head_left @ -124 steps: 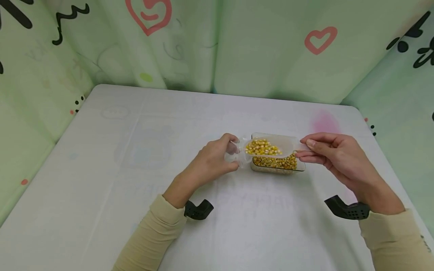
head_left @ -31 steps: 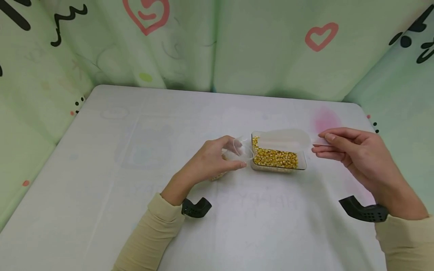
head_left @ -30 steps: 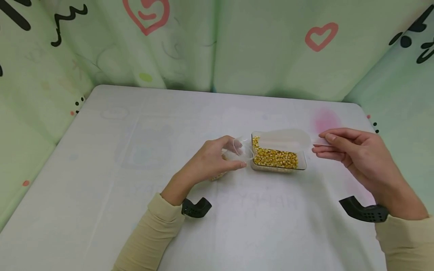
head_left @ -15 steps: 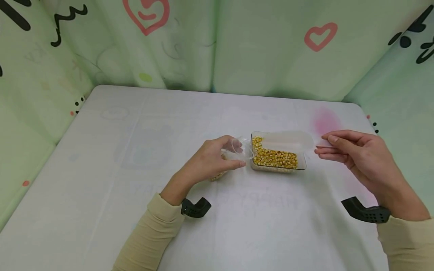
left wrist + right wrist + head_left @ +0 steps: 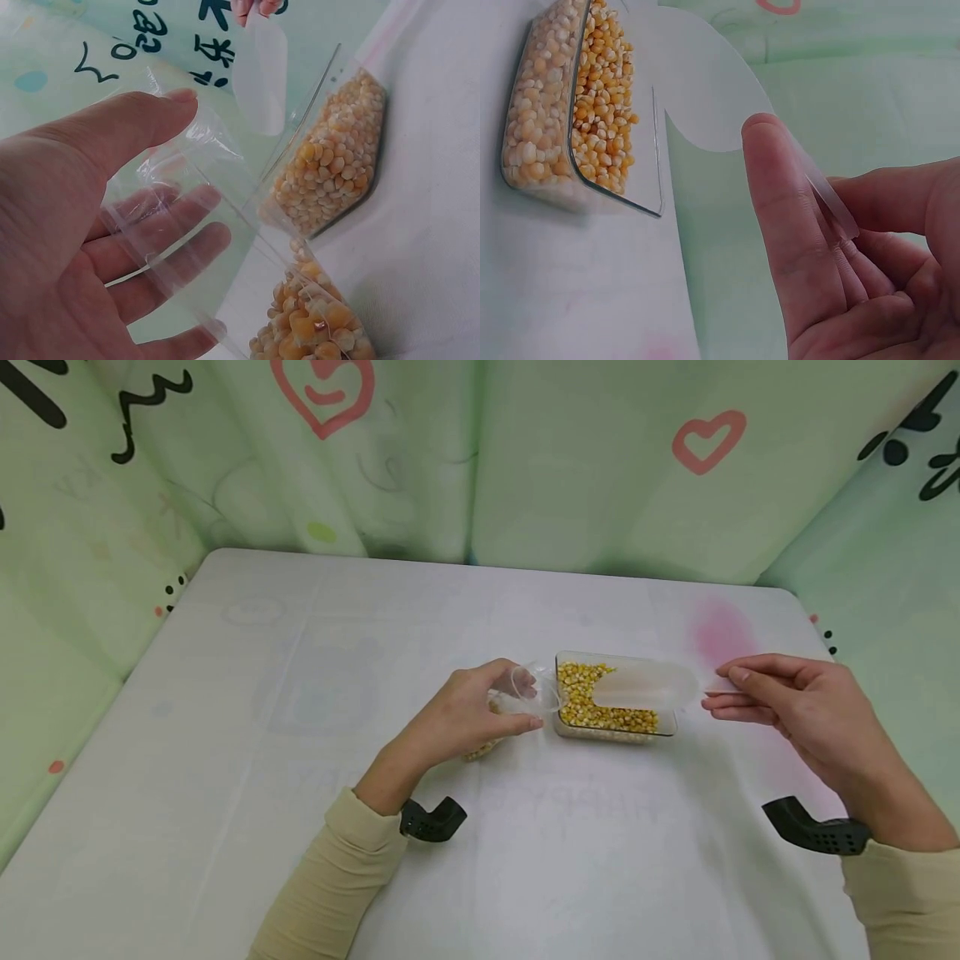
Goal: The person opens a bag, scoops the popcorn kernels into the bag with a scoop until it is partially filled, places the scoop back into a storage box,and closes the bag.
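Note:
My left hand [image 5: 468,710] holds a clear plastic bag [image 5: 217,150], its thumb and fingers spread apart at the bag's mouth. Corn kernels [image 5: 307,326] fill the lower part of the bag, mostly hidden behind the hand in the head view. Beside the bag, a clear rectangular container [image 5: 670,727] of yellow corn kernels [image 5: 577,697] stands on the table. The right hand [image 5: 802,710] pinches the handle of a translucent white scoop [image 5: 645,685] between thumb and fingers. The scoop's bowl overlaps the container in the head view, and no kernels show in it.
A white cloth covers the table [image 5: 375,635]. Green curtains [image 5: 585,468] with printed hearts and black marks hang behind it and at both sides. Each wrist carries a black camera mount.
Earlier the scoop, loaded with kernels, was at the bag's mouth; it then moved right, emptied, over the container. In the last half second it has lowered slightly rightward. The left hand hardly moves.

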Tool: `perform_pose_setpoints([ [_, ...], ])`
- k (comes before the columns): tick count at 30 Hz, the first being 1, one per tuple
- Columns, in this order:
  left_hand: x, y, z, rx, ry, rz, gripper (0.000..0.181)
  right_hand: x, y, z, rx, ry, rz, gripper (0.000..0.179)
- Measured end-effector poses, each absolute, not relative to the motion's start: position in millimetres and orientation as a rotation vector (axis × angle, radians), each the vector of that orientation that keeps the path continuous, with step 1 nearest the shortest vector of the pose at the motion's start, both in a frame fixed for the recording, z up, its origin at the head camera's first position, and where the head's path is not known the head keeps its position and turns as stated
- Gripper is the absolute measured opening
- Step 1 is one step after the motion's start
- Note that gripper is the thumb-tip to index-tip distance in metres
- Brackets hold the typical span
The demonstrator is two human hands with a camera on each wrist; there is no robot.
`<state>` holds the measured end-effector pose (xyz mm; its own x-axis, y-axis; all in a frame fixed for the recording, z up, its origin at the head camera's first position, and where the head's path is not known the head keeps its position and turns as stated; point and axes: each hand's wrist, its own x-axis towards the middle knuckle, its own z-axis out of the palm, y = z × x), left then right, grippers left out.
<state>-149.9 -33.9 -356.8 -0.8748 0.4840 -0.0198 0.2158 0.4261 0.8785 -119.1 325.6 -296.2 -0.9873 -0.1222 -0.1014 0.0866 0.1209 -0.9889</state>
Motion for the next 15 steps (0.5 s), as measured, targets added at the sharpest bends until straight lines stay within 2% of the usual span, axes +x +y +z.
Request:
perform_pose_setpoints([
  [7, -150.4, -33.9, -357.2, 0.604, 2.419, 1.417, 0.033, -120.2, 325.7, -297.2, -0.001, 2.339, -1.874, 0.033],
  [15, -150.2, -34.3, -356.9, 0.606, 2.422, 1.416, 0.034, -120.9, 326.2, -297.2, 0.025, 2.344, -1.817, 0.03],
])
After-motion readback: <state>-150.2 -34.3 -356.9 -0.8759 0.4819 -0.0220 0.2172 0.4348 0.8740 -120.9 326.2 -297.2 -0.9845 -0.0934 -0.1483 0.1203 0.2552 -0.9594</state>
